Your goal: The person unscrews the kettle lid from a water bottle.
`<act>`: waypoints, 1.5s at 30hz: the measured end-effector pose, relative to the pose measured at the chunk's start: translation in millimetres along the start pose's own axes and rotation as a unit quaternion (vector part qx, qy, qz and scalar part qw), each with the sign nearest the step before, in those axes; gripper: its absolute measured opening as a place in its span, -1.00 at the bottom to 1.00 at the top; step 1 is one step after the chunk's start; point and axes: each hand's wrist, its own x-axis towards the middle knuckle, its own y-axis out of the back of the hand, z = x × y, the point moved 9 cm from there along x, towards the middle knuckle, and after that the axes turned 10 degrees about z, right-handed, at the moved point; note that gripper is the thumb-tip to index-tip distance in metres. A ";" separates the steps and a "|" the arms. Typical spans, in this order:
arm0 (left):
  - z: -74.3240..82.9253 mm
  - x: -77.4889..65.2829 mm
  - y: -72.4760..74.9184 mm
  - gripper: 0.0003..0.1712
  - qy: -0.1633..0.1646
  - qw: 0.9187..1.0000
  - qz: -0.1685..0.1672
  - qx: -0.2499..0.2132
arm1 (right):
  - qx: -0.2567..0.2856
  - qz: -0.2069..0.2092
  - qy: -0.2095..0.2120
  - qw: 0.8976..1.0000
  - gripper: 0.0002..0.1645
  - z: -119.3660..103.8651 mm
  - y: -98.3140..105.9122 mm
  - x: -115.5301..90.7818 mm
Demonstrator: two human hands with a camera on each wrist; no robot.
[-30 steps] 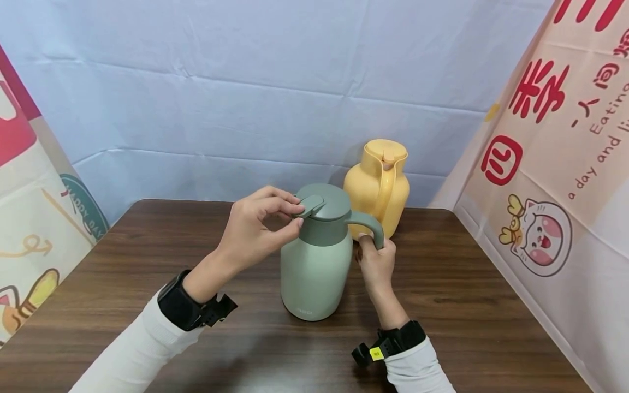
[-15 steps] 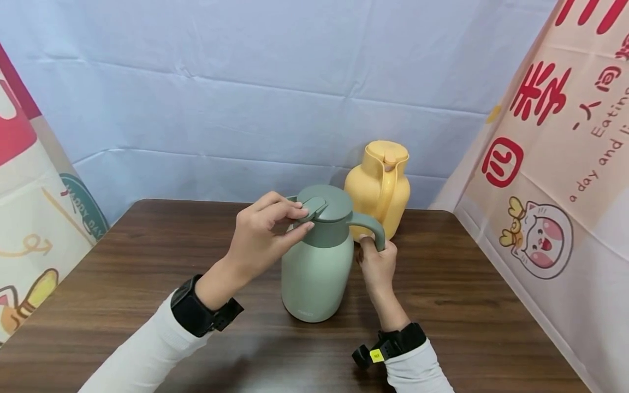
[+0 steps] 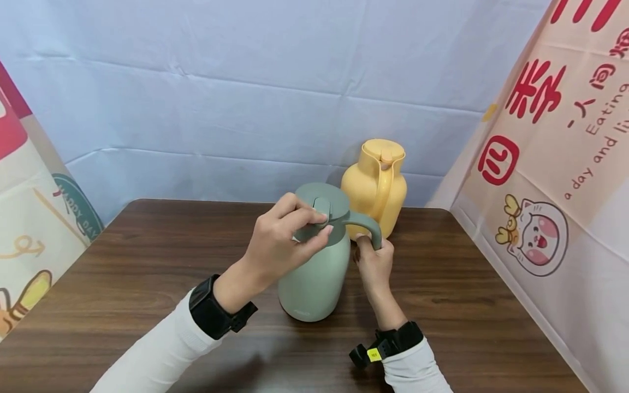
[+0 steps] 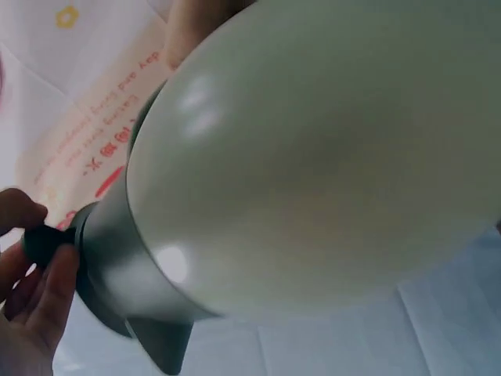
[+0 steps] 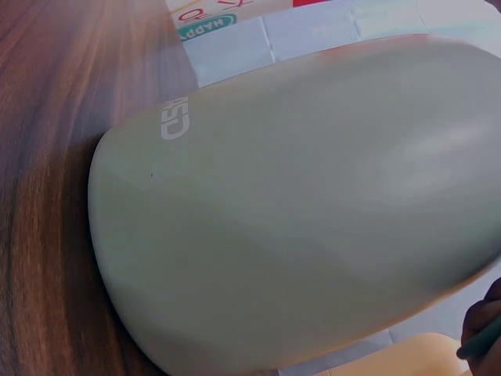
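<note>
A light green thermos jug (image 3: 314, 289) stands upright on the table, its darker green lid (image 3: 336, 194) on top. My left hand (image 3: 280, 240) reaches over the front left of the lid. Its thumb and fingers pinch the lid's tab (image 4: 45, 244), as the left wrist view shows. On the jug's right side, my right hand (image 3: 375, 262) grips the lower end of the curved handle (image 3: 365, 219). In the left wrist view the jug's pointed spout (image 4: 163, 345) sticks out from the collar. The pale body (image 5: 297, 211) fills most of the right wrist view.
Close behind the green jug, at its right, stands a yellow jug (image 3: 356, 185) with its handle facing me. The dark wooden table (image 3: 467, 305) reaches back to a pale blue cloth (image 3: 221, 109). A printed cloth (image 3: 589, 218) hangs along the right.
My left hand has moved rightward round the front of the lid, turning the tab from pointing front left to pointing towards me. The right hand keeps its hold; the jug stays in place.
</note>
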 end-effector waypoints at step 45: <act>-94.3 8.9 -60.8 -0.24 0.274 0.807 -0.505 -0.139 | 0.032 -0.017 0.003 0.999 -0.47 0.5 -2.2 0.0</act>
